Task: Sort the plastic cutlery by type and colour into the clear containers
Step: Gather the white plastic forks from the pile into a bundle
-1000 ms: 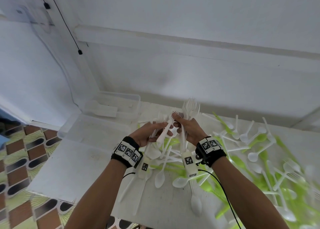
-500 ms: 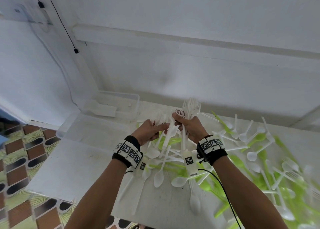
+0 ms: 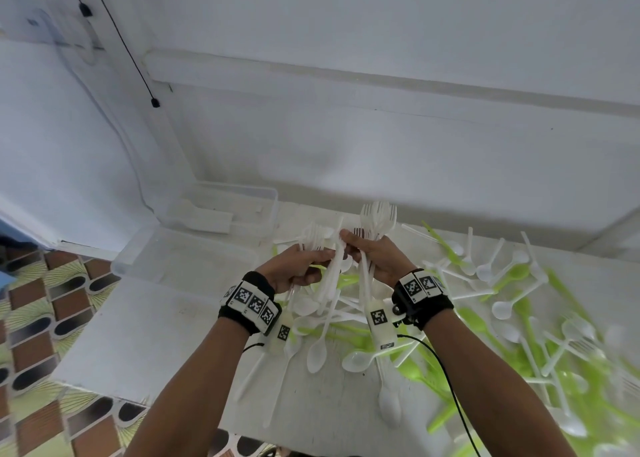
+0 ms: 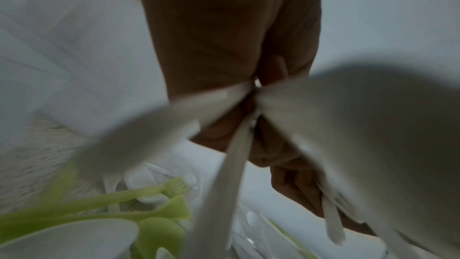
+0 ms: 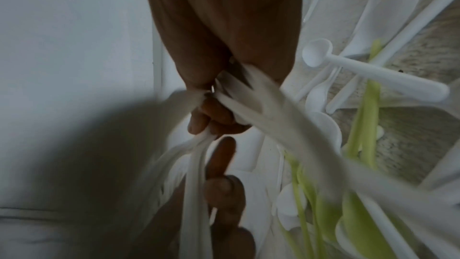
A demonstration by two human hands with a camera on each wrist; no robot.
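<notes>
Both hands are raised together above the pile of white and green plastic cutlery (image 3: 512, 321). My right hand (image 3: 372, 254) grips a bunch of white forks (image 3: 377, 214) by the handles, tines up. My left hand (image 3: 299, 266) grips another bunch of white forks (image 3: 313, 238). The fingertips of the two hands meet on one white handle (image 3: 337, 249) between the bunches. Blurred white handles fan out of each fist in the left wrist view (image 4: 224, 164) and in the right wrist view (image 5: 199, 164). Two clear containers stand to the left, a near one (image 3: 187, 259) and a far one (image 3: 239, 211).
The white table (image 3: 145, 346) ends close on the left and front, above a patterned tiled floor (image 3: 38, 335). A white wall rises just behind the containers. A flat white piece (image 3: 204, 219) lies in the far container. A black cable (image 3: 446, 380) hangs from the right wrist.
The two hands have closed in on each other and their fingers now meet on a white handle. The bunches stay held at about the same height.
</notes>
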